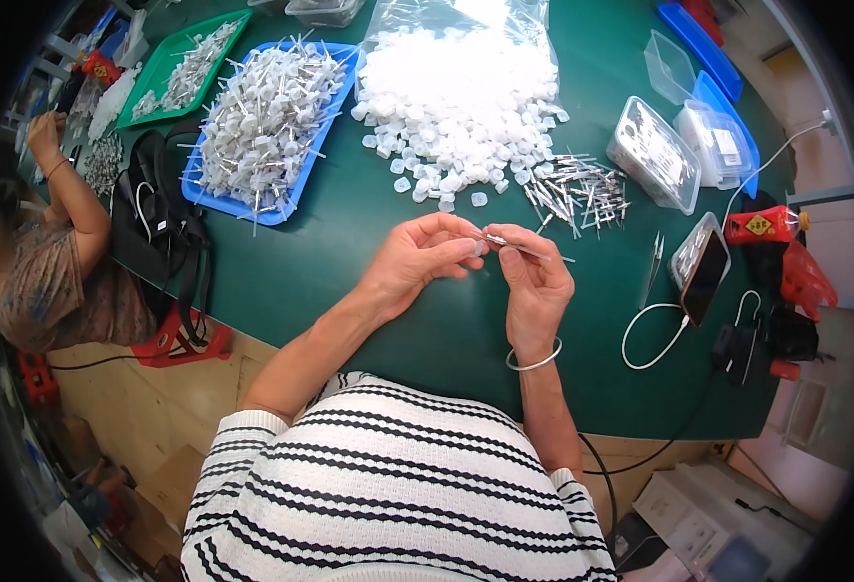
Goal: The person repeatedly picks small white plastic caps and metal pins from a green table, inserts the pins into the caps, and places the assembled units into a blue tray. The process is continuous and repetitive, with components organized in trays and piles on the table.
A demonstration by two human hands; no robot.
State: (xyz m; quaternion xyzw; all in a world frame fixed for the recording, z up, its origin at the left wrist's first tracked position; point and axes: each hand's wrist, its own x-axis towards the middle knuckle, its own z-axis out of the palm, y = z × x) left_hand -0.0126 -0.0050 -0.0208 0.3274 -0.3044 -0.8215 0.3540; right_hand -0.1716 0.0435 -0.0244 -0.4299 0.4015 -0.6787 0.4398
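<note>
My left hand [425, 254] pinches a small translucent white plastic cap [479, 248] between thumb and fingertips. In my right hand [536, 281], closed at the fingertips, is a thin metal pin [544, 254] with a pale shaft sticking out to the right. The pin's left end meets the fingers of my left hand beside the cap; whether it sits inside the cap I cannot tell. Just beyond my hands spreads a heap of white caps [451, 97], spilling from a clear plastic bag [533, 21]. A loose pile of metal pins [582, 194] lies right of it.
A blue tray [187, 184] of capped pins and a green tray [237, 23] stand at the left. Clear boxes [655, 155], tweezers [654, 267], a phone [706, 276] and white cable [630, 339] lie right. At far left, another person's arm [78, 194] reaches beside a black bag [160, 213].
</note>
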